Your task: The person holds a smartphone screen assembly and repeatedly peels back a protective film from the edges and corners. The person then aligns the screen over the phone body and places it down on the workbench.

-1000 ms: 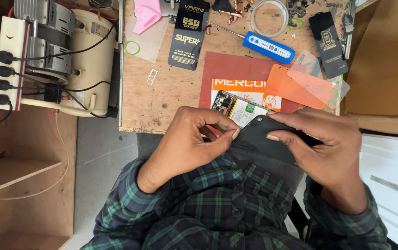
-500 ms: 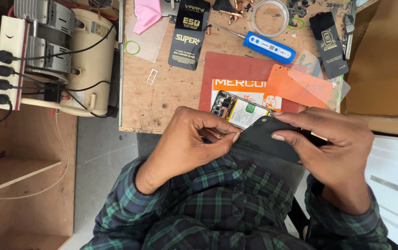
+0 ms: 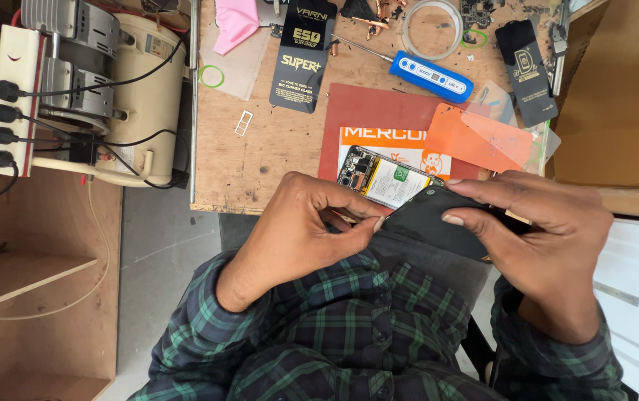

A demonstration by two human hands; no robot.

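Opened phone (image 3: 390, 178) held just past the near edge of the worktop (image 3: 275, 148), above the lap, its dark back panel (image 3: 438, 219) lifted partway off so the circuit board and pale battery show at the far end. Left hand (image 3: 301, 223) pinched at the panel's near-left corner, thumb and forefinger closed tight on the seam, likely to pry or steady that edge. Right hand (image 3: 542, 245) wrapped over the panel from the right, fingers flat along its top, thumb pressed on its face, closed firmly around panel and body together to stop any slip. Panel smooth, matte black, thin and rectangular with rounded corners.

Beyond the phone, a flat red mat (image 3: 401, 111) with an orange-and-white printed card (image 3: 409, 145) on it, and translucent orange film (image 3: 479, 137) curling at one side. Blue pen-shaped tool (image 3: 431, 76), glossy plastic, farther back. Black packet (image 3: 302, 52), pink cloth (image 3: 235, 22), small green ring (image 3: 212, 76) on the scuffed wooden surface. Cream compressor (image 3: 122, 96) with black cables at the left, off the worktop.
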